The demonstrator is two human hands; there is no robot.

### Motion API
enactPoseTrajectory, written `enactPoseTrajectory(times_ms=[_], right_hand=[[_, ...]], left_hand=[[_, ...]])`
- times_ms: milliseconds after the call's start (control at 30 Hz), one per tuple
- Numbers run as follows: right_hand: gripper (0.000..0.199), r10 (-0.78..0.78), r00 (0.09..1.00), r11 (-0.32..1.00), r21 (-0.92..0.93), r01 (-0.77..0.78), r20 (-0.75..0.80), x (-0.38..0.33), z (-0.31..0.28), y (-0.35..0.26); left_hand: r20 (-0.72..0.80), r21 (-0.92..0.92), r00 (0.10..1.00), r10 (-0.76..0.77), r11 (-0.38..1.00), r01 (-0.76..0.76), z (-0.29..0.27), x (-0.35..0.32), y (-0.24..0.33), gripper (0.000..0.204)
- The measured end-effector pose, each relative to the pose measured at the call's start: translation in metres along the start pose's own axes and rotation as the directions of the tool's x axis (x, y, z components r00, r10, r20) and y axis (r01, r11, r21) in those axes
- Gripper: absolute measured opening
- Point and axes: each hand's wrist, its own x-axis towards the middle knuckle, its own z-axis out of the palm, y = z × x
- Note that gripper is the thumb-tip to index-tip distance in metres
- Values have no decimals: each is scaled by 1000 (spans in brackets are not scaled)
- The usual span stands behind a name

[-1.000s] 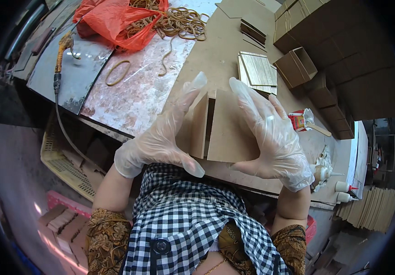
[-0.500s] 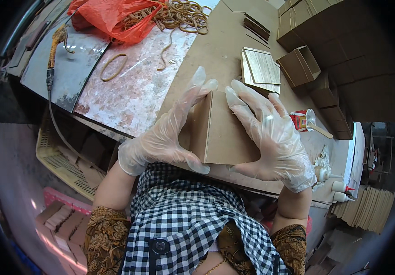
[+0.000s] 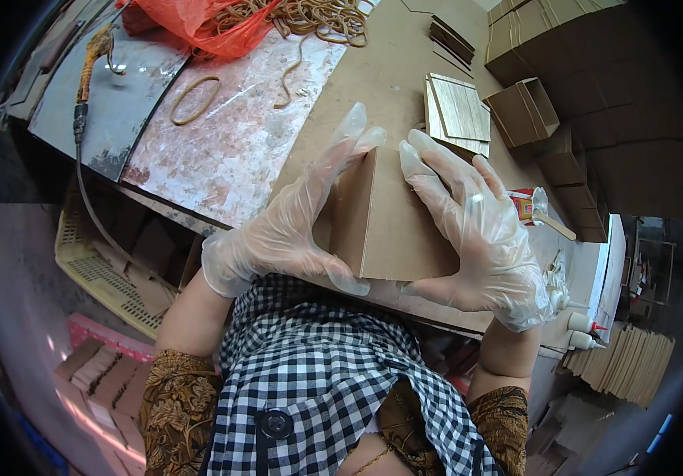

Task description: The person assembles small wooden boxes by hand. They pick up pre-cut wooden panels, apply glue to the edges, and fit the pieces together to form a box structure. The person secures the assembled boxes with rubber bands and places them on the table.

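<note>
My left hand (image 3: 286,230) and right hand (image 3: 480,238), fingers spread wide, cup a brown fibreboard box (image 3: 409,226) between them near the worktable (image 3: 349,95)'s front edge. Two panels meet along its seam; my hands hide the rest. No rubber band (image 3: 174,114) shows around it; one lies leftward.

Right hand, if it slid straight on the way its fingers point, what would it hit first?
Probably the tangled pile of tan bands across the brown board, though the right hand would pass close to the left hand and depth is unclear.
</note>
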Motion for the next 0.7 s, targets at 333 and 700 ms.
enactPoseTrajectory(times_ms=[333,700], right_hand=[[104,0,1000,1000,-23,0,1,2,1,-2],[100,10,1000,1000,3,-9,-23,1,4,-3]], left_hand=[[-1,-26,1000,-28,999,28,2,0,0,135],[-8,16,1000,-25,1000,25,2,0,3,143]])
